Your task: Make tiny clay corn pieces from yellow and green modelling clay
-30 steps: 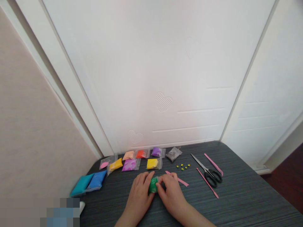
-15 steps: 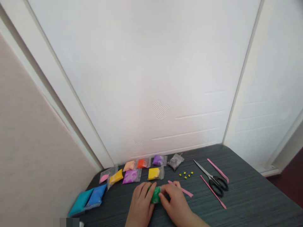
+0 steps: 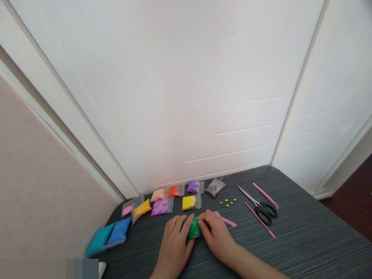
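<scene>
A small clear bag of green clay (image 3: pixel 194 228) lies between my two hands near the front of the dark table. My left hand (image 3: pixel 176 236) is closed on its left side, with fingers over the top and the thumb below. Thumb and fingers of my right hand (image 3: pixel 216 234) pinch the bag's right end. Just behind the right hand lies a flat pink tool (image 3: pixel 229 222), partly covered by that hand. Several tiny yellow-green pieces (image 3: pixel 227 202) rest on the table beyond it.
Black-handled scissors (image 3: pixel 261 207) lie to the right between two thin pink tools (image 3: pixel 263 224) (image 3: pixel 266 195). Bags of coloured clay stand along the back: yellow (image 3: pixel 188 202), purple (image 3: pixel 194 186), grey (image 3: pixel 215 187), magenta (image 3: pixel 160 207). Teal (image 3: pixel 100 238) and blue (image 3: pixel 119 231) bags lie at left.
The camera view has tilted down a little, so the table sits higher. My right hand's fingers have shifted slightly at the bag's end; both hands stay on the green bag.
</scene>
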The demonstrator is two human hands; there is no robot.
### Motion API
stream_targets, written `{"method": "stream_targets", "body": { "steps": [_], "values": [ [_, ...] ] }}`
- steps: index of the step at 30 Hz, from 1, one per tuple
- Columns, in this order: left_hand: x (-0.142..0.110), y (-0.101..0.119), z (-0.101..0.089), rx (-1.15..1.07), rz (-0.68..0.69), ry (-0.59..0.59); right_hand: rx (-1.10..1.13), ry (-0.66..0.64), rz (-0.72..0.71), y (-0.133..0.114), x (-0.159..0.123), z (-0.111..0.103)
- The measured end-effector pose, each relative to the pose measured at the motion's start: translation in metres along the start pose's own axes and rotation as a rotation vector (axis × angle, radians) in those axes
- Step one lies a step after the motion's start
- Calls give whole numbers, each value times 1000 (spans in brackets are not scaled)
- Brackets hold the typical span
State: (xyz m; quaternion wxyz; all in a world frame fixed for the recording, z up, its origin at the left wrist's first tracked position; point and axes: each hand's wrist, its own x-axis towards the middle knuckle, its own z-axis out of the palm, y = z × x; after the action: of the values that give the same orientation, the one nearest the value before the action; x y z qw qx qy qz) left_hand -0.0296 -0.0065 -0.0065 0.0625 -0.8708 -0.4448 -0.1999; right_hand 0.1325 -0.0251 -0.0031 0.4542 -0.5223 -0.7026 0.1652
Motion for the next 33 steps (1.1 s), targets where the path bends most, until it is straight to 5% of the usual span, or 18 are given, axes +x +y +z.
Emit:
{"method": "stream_targets", "body": {
  "steps": [5,9,14,19,33],
  "values": [
    [-4,0,2,-207,-44,25,17,-26,79,9,-2,5],
    [-8,-5,7,-614,-264,47,57,-28,77,11,-2,6],
    [-5,-18,7,-1063,-344,-127,68,-137,20,6,-5,9],
    [-1,-19,-5,-981,-336,-319,94,-264,38,4,-6,6],
    [3,-18,-6,-984,-422,-252,182,-284,89,4,-4,-1]
  ]
}}
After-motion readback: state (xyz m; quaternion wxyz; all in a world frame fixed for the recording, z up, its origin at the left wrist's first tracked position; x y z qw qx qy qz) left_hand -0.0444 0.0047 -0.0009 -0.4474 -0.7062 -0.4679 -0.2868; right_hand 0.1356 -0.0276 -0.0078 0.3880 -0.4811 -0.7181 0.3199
